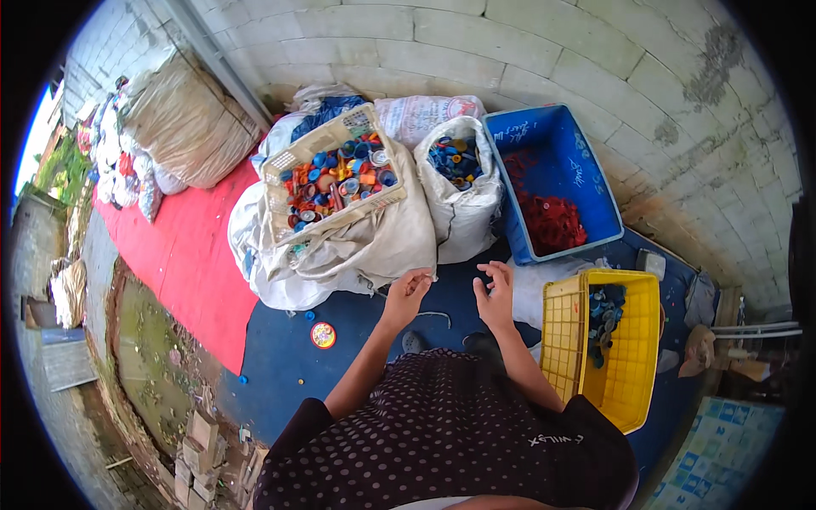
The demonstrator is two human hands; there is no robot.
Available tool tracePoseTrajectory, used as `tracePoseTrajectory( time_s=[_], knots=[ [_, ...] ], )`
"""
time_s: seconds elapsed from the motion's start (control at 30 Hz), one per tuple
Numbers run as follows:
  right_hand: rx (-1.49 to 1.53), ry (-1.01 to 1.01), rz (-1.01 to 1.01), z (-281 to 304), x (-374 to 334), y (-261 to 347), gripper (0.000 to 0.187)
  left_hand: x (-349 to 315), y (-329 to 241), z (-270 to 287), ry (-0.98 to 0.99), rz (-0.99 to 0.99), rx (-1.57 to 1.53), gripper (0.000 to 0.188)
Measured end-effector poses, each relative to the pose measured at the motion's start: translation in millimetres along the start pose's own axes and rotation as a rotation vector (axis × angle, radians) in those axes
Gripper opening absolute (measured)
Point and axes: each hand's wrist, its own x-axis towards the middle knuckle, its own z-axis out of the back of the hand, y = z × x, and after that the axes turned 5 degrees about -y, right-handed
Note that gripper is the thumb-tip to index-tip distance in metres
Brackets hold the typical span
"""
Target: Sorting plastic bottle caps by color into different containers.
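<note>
Both my hands are held up in front of me over the dark blue mat. My left hand (pixel 410 291) is by the lower edge of the white cloth sacks, fingers loosely bent and nothing visible in it. A short way to its right, my right hand (pixel 495 291) has its thumb and fingers apart and is empty. Beyond them stands an open white sack (pixel 463 223) filled with mostly blue bottle caps (pixel 456 161). To its left, a cream plastic crate (pixel 340 219) of mixed coloured caps (pixel 340 178) rests tilted on the sacks.
A blue bin (pixel 586 183) with red pieces (pixel 551 223) stands at the back right. Nearer is a yellow basket (pixel 625 387) with dark caps (pixel 605 319). A round red-and-yellow lid (pixel 323 335) lies on the mat. Red matting (pixel 187 272) and a large stuffed sack (pixel 191 119) are left.
</note>
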Motion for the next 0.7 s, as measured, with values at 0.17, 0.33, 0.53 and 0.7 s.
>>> tracePoseTrajectory(
  time_s=[0.17,0.33,0.53,0.7],
  knots=[
    [0.046,0.176,0.064,-74.7,-2.8,39.6,0.028,-32.3,-15.1,80.2,-0.245,0.037,-0.079,0.026],
    [0.08,0.304,0.143,-120.5,7.7,70.4,0.028,-46.6,-5.8,133.9,-0.424,0.048,-0.037,0.026],
    [0.112,0.42,0.134,-159.4,36.9,64.4,0.026,-27.9,-11.9,152.9,-0.502,0.082,-0.102,0.023],
    [0.167,0.517,0.076,-206.3,71.7,51.3,0.024,6.6,-17.4,177.4,-0.61,0.079,-0.053,0.023]
  ],
)
